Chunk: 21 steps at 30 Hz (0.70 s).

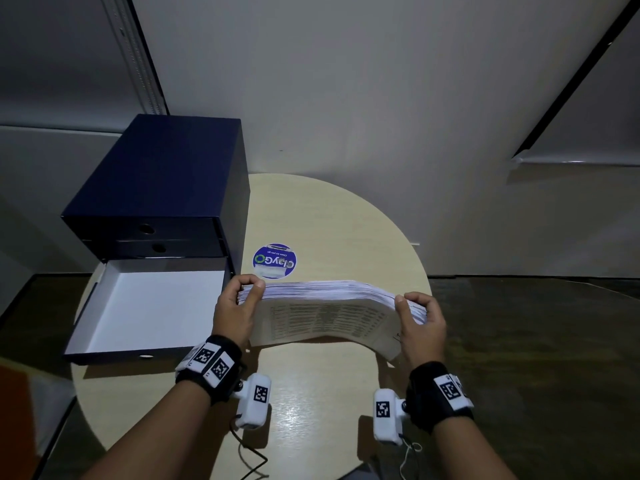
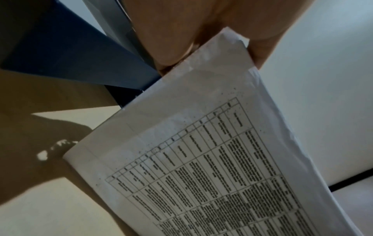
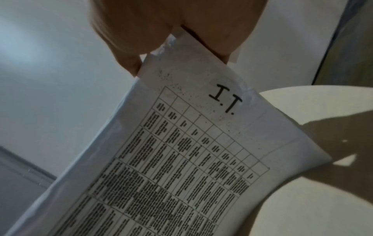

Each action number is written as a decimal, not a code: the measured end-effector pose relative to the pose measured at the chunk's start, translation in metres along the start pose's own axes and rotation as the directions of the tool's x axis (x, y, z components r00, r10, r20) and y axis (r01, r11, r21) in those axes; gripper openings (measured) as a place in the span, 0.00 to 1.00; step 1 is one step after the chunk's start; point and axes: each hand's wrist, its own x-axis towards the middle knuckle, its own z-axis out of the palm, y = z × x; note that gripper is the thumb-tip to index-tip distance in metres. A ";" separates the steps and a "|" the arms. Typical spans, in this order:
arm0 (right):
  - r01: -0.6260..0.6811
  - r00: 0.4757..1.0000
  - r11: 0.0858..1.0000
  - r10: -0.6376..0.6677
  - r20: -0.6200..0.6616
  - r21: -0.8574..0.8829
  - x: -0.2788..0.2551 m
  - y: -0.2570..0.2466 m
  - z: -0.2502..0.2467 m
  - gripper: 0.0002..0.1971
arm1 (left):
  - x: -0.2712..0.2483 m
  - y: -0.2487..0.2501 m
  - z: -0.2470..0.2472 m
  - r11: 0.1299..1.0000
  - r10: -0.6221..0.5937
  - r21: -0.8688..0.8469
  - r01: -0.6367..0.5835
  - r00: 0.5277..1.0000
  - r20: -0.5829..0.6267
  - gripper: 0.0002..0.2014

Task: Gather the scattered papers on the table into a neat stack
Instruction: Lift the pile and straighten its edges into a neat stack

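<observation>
1. The stack of papers (image 1: 329, 311) was up on edge w/ its bottom edge near the table (image 1: 329, 209), the top fanned and the middle bowed. Prob. stood that way so the sheets could be knocked square.
2. Left hand (image 1: 239, 308) clamped the stack's left end: thumb on the near face, fingers curled over the top to the far side.
3. Right hand (image 1: 420, 323) mirrored it on the right end, thumb in front, fingers wrapped behind. Both grips closed on the papers.
4. Wrist cams agreed: the printed table sheet (image 2: 201, 167) faced the person, "I.T." handwritten at the right end.
5. Both forearms reached in level from the near side, wrists cocked back, palms facing each other across the stack.
6. Drawer box (image 1: 166, 188) sat left, its bottom drawer (image 1: 149, 306) pulled open, just beside the left hand. No loose sheets visible on the table, so gathering looked about done.
</observation>
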 end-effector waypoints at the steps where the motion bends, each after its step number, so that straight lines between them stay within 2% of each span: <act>1: 0.002 1.000 1.000 -0.002 -0.003 -0.004 0.000 0.000 -0.001 0.06 | 0.000 0.000 0.000 1.000 0.000 0.000 0.000 1.000 0.001 0.02; 10: 0.003 1.000 1.000 -0.003 -0.013 0.017 0.004 -0.001 -0.001 0.03 | 0.002 0.003 0.003 0.999 0.003 0.051 -0.001 1.000 -0.022 0.06; 12: -0.001 1.000 0.998 0.000 0.020 0.064 0.005 0.001 -0.003 0.11 | 0.002 0.002 0.002 1.000 -0.016 -0.013 0.016 1.000 0.017 0.10; 15: -0.016 0.988 0.983 -0.013 0.154 0.186 0.008 0.011 -0.017 0.31 | 0.001 -0.007 -0.012 0.985 0.025 -0.170 0.008 0.981 0.191 0.26; 16: -0.030 0.977 0.983 -0.010 0.215 0.182 0.007 0.015 -0.022 0.34 | 0.000 -0.012 -0.016 0.984 0.028 -0.177 0.017 0.968 0.248 0.30; 18: -0.067 0.943 0.994 0.035 0.330 0.087 0.003 0.025 -0.027 0.34 | -0.002 -0.019 -0.021 0.994 -0.042 -0.081 0.069 0.954 0.298 0.33; 19: -0.084 0.932 0.996 0.072 0.355 0.019 0.000 0.026 -0.025 0.34 | -0.002 -0.020 -0.019 0.996 -0.083 -0.014 0.092 0.952 0.295 0.31; 21: -0.090 0.946 0.993 0.107 0.307 -0.071 0.000 0.027 -0.019 0.33 | 0.001 -0.016 -0.013 0.992 -0.108 0.090 0.086 0.954 0.279 0.25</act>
